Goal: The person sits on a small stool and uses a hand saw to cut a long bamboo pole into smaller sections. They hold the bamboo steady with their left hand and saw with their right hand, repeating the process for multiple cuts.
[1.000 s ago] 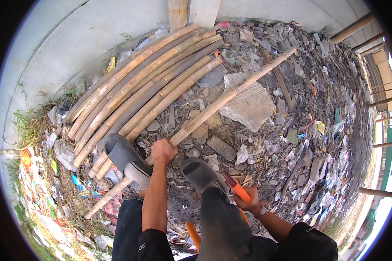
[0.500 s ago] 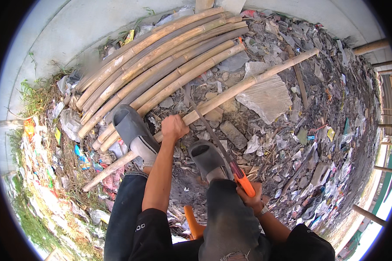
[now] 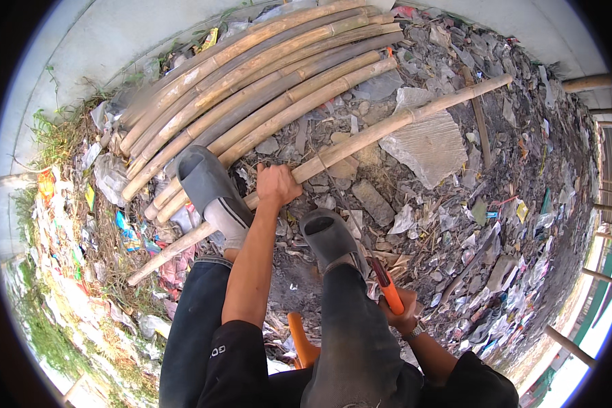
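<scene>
My left hand (image 3: pixel 277 183) is wrapped around a long bamboo pole (image 3: pixel 360 141) that slants across the ground from lower left to upper right. My left foot, in a grey slip-on shoe (image 3: pixel 204 180), rests over the same pole, to the left of that hand. In my right hand (image 3: pixel 402 314) is the orange handle of a hand saw (image 3: pixel 390 294), beside my right knee. Its narrow blade reaches forward past my right shoe (image 3: pixel 328 234) and meets the pole just right of my left hand. Blur hides the blade's teeth and any cut.
Several bamboo poles (image 3: pixel 258 78) lie side by side at the far left, near a pale wall (image 3: pixel 81 51). A broken concrete slab (image 3: pixel 428 146) lies under the pole's far part. Rubble and plastic litter cover the ground. Something orange and curved (image 3: pixel 302 340) shows between my legs.
The saw has been drawn back toward me, and less of its blade extends beyond the pole. My left hand still grips the pole. The whole view has shifted slightly.
</scene>
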Motion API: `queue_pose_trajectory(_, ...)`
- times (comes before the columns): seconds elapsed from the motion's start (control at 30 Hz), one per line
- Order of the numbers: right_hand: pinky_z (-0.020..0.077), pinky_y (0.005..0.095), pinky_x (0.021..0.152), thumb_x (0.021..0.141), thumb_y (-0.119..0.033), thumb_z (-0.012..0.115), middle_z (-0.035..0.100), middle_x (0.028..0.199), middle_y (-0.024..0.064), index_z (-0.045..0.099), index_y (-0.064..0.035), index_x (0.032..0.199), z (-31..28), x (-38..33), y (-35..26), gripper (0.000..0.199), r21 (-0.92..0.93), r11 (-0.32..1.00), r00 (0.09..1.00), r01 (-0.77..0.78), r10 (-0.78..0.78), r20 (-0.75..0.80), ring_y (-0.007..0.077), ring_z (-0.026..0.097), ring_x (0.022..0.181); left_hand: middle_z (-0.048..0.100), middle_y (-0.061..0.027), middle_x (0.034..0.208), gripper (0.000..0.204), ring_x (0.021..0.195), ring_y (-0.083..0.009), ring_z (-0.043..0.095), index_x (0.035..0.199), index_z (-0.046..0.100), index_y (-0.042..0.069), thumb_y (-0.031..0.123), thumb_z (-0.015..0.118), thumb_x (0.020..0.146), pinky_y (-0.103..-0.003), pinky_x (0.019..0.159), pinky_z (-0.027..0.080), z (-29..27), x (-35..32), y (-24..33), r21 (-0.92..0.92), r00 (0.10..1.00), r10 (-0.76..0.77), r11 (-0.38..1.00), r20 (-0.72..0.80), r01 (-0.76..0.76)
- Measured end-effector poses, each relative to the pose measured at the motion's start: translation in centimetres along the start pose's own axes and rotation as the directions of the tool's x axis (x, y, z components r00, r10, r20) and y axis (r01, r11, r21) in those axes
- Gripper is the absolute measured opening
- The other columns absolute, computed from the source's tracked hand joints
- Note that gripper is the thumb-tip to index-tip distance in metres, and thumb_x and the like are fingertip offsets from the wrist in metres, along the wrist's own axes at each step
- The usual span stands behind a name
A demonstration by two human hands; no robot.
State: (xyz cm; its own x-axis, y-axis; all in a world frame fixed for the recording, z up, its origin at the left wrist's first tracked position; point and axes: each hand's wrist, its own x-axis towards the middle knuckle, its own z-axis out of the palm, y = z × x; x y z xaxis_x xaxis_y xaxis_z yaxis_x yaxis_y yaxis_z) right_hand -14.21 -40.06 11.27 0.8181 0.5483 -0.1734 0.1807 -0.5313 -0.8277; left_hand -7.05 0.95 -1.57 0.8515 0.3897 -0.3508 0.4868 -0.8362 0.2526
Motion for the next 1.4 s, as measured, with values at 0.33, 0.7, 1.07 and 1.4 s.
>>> queue_pose_trajectory(0.33,0.0498,0.0355,0.049,0.078,-0.003,0.069,0.061,0.059,0.0110,0.065,-0.0043,0.073,1.1,3.2,0.8,0.007,0.138,0.986,0.996,-0.092,0.092,0.002,0.0259,0.064,0.049,0.079,-0.0191,0.092,0.041,0.090,-0.0343,0.076,0.100,0.080,0.010,0.041,0.069,0.075,-0.045,0.106,0.044,0.1,-0.1,0.0,0.087,0.996,-0.056,0.995,0.074,0.049)
queue_pose_trajectory(0.7,0.0395,0.0328,0.051,0.080,-0.005,0.070,0.050,0.056,0.0026,0.055,-0.0002,0.067,3.2,8.8,-2.8,0.020,0.170,0.981,0.992,-0.094,0.108,-0.072,0.0098,0.045,0.051,0.077,-0.0213,0.086,0.029,0.084,-0.0330,0.077,0.091,0.080,0.009,0.028,0.066,0.075,-0.040,0.097,0.045,0.6,-0.5,1.1,0.070,0.998,-0.009,0.997,-0.055,0.013)
queue_pose_trajectory(1.07,0.0448,0.0332,0.050,0.077,-0.004,0.072,0.057,0.057,0.0064,0.061,-0.0022,0.068,-1.5,-2.0,-1.3,0.014,0.001,1.000,1.000,0.003,-0.003,-0.004,0.0173,0.056,0.046,0.078,-0.0212,0.089,0.025,0.085,-0.0338,0.077,0.086,0.080,0.010,0.026,0.065,0.075,-0.040,0.101,0.047,-0.1,-1.8,0.7,0.081,0.999,-0.038,0.996,-0.017,0.039)
queue_pose_trajectory(1.4,0.0475,0.0289,0.053,0.080,-0.007,0.071,0.058,0.057,0.0020,0.061,-0.0024,0.070,-1.2,0.3,-2.0,0.015,0.120,0.986,0.994,-0.113,0.113,0.009,0.0094,0.055,0.052,0.078,-0.0194,0.090,0.036,0.089,-0.0360,0.076,0.098,0.082,0.012,0.034,0.067,0.074,-0.047,0.108,0.046,-0.4,0.4,0.6,0.070,0.995,-0.033,0.997,0.098,0.026)
